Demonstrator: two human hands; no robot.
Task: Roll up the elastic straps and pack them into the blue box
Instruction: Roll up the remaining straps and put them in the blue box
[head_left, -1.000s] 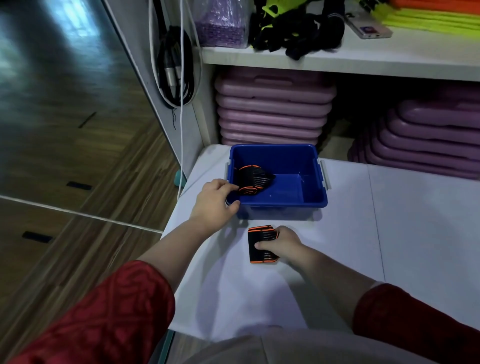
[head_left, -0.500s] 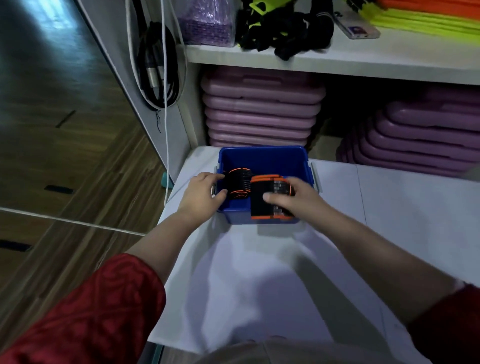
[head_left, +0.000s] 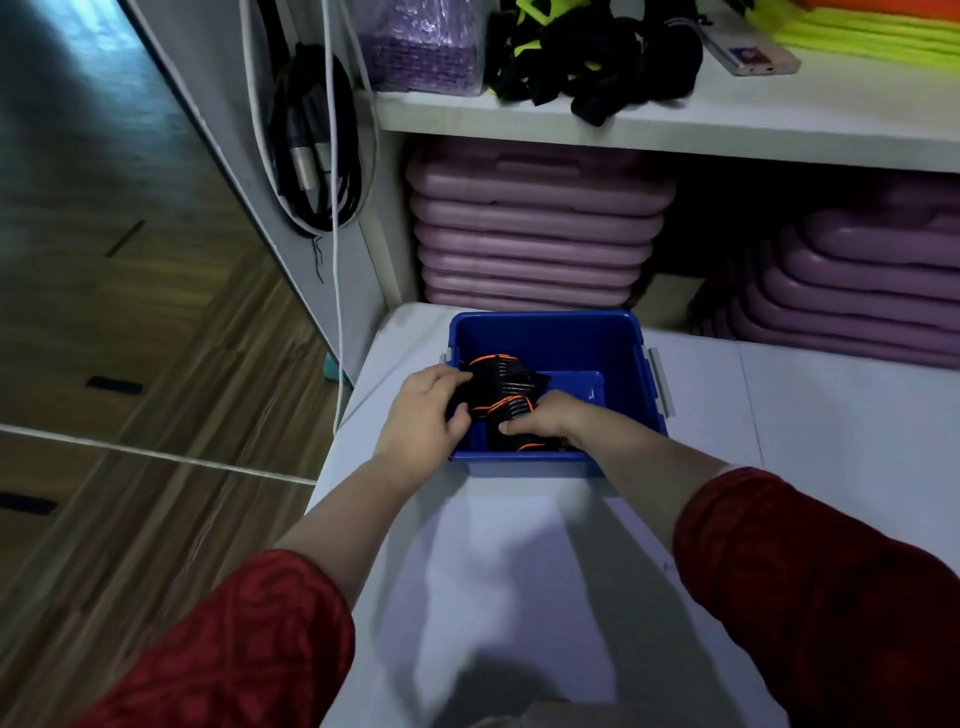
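— Right, start with the grip: what are the hands doing?

— The right hand (head_left: 540, 418) has its fingers curled down over a rolled black strap with orange edging (head_left: 511, 439), pressing it into the near-left corner of the blue box (head_left: 644, 374). So that grip is clamped on the roll. The left hand (head_left: 423, 415) reaches over the box's left rim, its fingers closed around a second rolled strap (head_left: 501, 376) that sits just behind the first, touching it.

— Both straps are inside the box, then?

— Yes, both below the rim, crowded to the left side. The right half of the box floor shows bare blue.

— And around the box?

— It stands at the far end of a white worktop (head_left: 805, 441), close to its left edge. Behind it, purple mats (head_left: 530, 234) are stacked under a shelf (head_left: 779, 124). I see no loose straps on the worktop.

— What could go wrong from here?

— I'd say the rolls springing open. Elastic wants to unwind, and if the hands lift away before each roll is wedged against the wall or its neighbour, the tail could flick loose. Pushing sideways on that left rim might also nudge the box toward the worktop's edge.
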